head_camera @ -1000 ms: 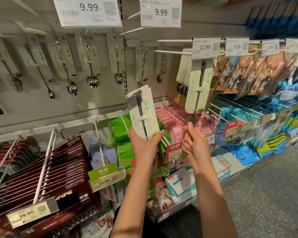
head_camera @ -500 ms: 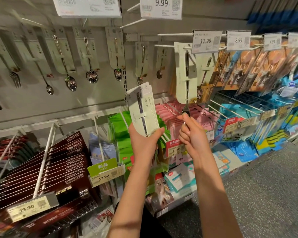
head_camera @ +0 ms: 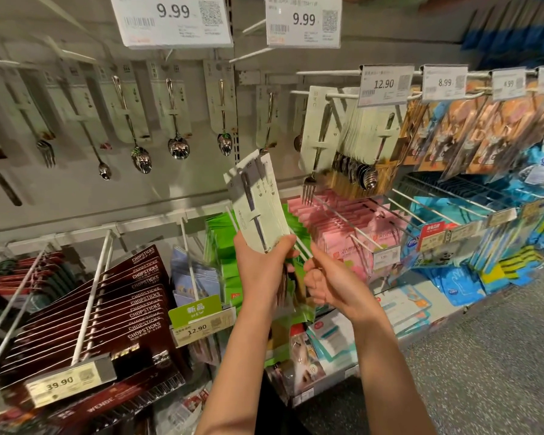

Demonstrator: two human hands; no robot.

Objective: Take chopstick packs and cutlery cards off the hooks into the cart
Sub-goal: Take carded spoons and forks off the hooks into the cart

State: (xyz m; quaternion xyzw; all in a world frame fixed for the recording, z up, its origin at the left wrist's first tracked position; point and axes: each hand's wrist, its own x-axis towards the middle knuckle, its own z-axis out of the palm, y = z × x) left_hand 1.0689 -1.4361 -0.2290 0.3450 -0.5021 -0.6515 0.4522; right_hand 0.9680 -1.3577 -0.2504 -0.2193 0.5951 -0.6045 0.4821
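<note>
My left hand (head_camera: 261,268) grips a fanned stack of pale cutlery cards (head_camera: 258,202) by their lower end, held upright in front of the shelf. Just to its right, my right hand (head_camera: 330,287) has its fingers curled with nothing visible in them, its index tip close to the stack's bottom. A fork card (head_camera: 318,133) hangs blurred at the front of the 12.90 hook, ahead of a row of spoon cards (head_camera: 368,136). Dark red chopstick packs (head_camera: 123,302) hang on hooks at the lower left. No cart is in view.
More spoon and fork cards (head_camera: 173,120) hang along the grey back panel. Green packs (head_camera: 223,243), pink packs (head_camera: 336,227) and blue packs (head_camera: 453,277) fill the lower hooks. White hook rods (head_camera: 91,296) jut towards me. Grey floor (head_camera: 484,356) lies at the right.
My right hand let go of the fork card's lower end and dropped down beside my left hand. The fork card stays on its hook, swinging. My left hand kept its stack.
</note>
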